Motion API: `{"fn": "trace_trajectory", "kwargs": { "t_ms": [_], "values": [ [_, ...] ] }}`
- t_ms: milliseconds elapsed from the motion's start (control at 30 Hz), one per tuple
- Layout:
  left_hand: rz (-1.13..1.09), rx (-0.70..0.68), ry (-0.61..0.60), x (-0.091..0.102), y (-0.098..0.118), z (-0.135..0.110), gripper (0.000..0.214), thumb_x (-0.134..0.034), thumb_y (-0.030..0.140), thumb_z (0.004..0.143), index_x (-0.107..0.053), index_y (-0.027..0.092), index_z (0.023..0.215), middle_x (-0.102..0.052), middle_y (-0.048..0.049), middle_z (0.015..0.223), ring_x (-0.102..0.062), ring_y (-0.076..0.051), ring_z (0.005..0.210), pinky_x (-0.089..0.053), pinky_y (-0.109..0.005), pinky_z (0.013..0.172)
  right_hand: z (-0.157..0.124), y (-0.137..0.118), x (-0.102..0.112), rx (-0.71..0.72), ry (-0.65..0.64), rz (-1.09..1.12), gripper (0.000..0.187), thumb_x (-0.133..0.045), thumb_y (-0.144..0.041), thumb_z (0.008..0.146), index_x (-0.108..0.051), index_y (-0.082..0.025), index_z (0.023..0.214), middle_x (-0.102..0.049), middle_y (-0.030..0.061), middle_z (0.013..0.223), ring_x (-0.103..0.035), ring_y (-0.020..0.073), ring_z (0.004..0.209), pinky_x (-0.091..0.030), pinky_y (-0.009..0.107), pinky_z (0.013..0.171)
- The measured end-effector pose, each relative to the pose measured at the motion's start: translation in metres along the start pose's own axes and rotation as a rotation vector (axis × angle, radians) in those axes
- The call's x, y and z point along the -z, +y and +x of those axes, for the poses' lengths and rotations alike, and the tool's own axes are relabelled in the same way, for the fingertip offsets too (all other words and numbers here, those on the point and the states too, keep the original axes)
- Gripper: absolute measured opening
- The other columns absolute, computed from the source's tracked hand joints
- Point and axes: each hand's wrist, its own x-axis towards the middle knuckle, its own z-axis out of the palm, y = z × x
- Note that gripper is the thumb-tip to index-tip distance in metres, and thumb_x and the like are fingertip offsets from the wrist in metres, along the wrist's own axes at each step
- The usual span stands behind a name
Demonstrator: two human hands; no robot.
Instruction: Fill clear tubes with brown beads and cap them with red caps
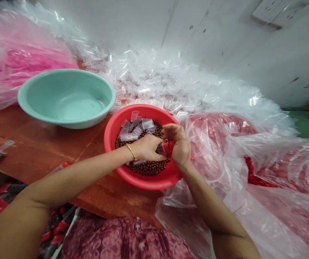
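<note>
Over a red basin (149, 182) of small round brown balls (150, 168), my two hands meet at a short clear plastic tube (160, 149) with dark contents. My left hand (148, 147), wearing a gold bangle, is closed around the tube's body. A red cap (168, 146) sits at the tube's right end. My right hand (180, 145) curls around that capped end, its fingers bent and the palm against the cap. Several clear tubes (129, 133) lie on the balls in the left part of the basin. Part of the cap is hidden by my fingers.
A pale green basin (68, 120) stands left on the brown table (89, 151). A heap of clear tubes (154, 75) runs along the wall. Plastic bags with red pieces (286, 169) lie right; a bag with pink pieces (32, 61) lies left. Red-capped tubes (58, 228) fill the lower left.
</note>
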Motion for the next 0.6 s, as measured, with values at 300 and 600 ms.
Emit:
{"fn": "trace_trajectory", "kwargs": {
  "t_ms": [300,600],
  "values": [
    [0.380,0.024,-0.100,-0.006,0.002,-0.009,0.025,-0.062,0.025,0.065,-0.069,0.008,0.083,-0.066,-0.0148,0.067,-0.062,-0.029,0.063,-0.045,-0.034,0.056,-0.003,0.013,-0.017,-0.248,-0.449,-0.009,0.091,-0.019,-0.079,0.078,-0.035,-0.017,0.142,-0.036,0.0098,0.147,-0.029,0.0207,0.138,-0.016,0.038,0.116],
    [0.426,0.102,0.019,0.016,0.021,-0.012,0.018,-0.056,0.027,0.069,-0.066,0.014,0.077,-0.066,-0.0063,0.071,-0.061,-0.020,0.069,-0.045,-0.028,0.063,0.020,0.004,-0.017,-0.485,-0.428,0.301,0.092,0.001,-0.077,0.078,-0.034,-0.019,0.141,-0.055,0.0118,0.131,-0.050,0.0256,0.121,-0.041,0.045,0.098]
  ]
}}
